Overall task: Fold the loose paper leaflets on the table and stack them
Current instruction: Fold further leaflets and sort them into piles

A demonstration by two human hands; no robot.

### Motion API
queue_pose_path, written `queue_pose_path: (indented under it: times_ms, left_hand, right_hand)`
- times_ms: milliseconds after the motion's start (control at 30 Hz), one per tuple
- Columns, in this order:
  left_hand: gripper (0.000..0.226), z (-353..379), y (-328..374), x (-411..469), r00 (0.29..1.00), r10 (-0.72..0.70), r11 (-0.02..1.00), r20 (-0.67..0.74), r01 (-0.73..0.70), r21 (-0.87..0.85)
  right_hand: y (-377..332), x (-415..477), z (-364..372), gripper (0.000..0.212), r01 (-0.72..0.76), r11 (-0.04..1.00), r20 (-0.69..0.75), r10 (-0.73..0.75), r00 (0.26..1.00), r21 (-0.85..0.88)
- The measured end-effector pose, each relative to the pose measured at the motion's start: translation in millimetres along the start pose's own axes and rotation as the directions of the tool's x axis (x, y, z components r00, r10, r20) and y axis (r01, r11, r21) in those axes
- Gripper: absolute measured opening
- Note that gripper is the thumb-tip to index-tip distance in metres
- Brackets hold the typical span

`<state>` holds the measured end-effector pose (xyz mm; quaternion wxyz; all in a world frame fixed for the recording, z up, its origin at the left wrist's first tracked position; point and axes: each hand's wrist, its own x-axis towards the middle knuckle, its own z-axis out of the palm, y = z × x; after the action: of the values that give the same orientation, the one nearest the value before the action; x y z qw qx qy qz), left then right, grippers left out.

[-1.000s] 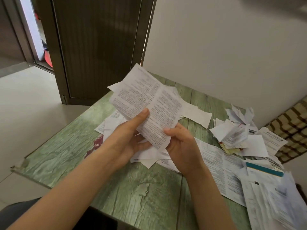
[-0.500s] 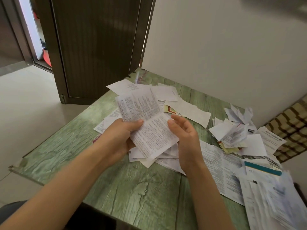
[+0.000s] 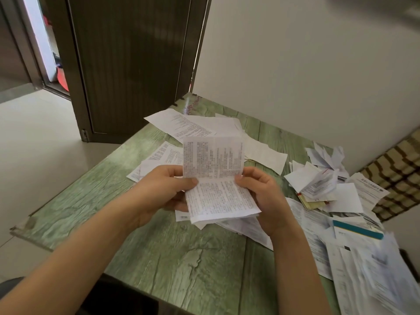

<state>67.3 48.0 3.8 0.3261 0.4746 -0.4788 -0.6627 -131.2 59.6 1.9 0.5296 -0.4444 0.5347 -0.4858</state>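
Both hands, head view: closed on one white printed paper leaflet (image 3: 213, 176). Its left edge is pinched by the left hand (image 3: 163, 192) and its right edge by the right hand (image 3: 261, 196), at a cross crease. It is held above the green wood-grain table (image 3: 181, 258), upper half upright. Step judged: fold in progress. Next, the halves are to be closed, the crease pressed, and the leaflet set on the heap of small folded papers (image 3: 318, 185) at right. Bare table is left toward the near edge. Flat white sheets (image 3: 188, 126) are spread behind.

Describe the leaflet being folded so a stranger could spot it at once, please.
Start at the green wooden table. Above its middle, left hand and right hand pinch the leaflet. Unlike the papers lying around, its upper half stands upright.
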Motion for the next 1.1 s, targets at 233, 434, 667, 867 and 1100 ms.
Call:
queue_pose_path:
  times_ms: [233, 434, 667, 867, 1100]
  left_hand:
    - [0.031, -0.9, 2.6, 2.7, 0.982, 0.016, 0.996, -0.190, -0.032, -0.082]
    - [0.016, 2.2, 1.7, 2.3, 0.989, -0.027, 0.984, -0.145, 0.001, -0.176]
    - [0.014, 2.2, -3.0, 3.5, 0.979, 0.025, 1.000, -0.204, -0.021, 0.023]
    - [0.012, 8.0, -4.8, -0.7, 0.995, 0.083, 0.986, -0.057, -0.074, 0.149]
    - [0.026, 10.4, -6.4, 1.9, 0.991, 0.117, 0.973, -0.064, -0.101, 0.209]
  right_hand:
    - [-0.3, -2.5, 5.9, 0.028, 0.016, 0.999, 0.007, -0.015, 1.000, -0.045]
    - [1.1, -1.3, 8.9, 0.032, 0.047, 0.995, -0.014, -0.048, 0.999, -0.085]
    - [-0.7, 0.0, 10.6, 0.030, 0.079, 0.997, -0.058, -0.079, 0.995, -0.001]
    - [2.7, -2.3, 15.5, 0.010, 0.108, 0.974, 0.058, -0.098, 0.994, -0.199]
    - [6.8, -3.9, 24.7, 0.008, 0.162, 0.913, 0.101, -0.133, 0.986, -0.374]
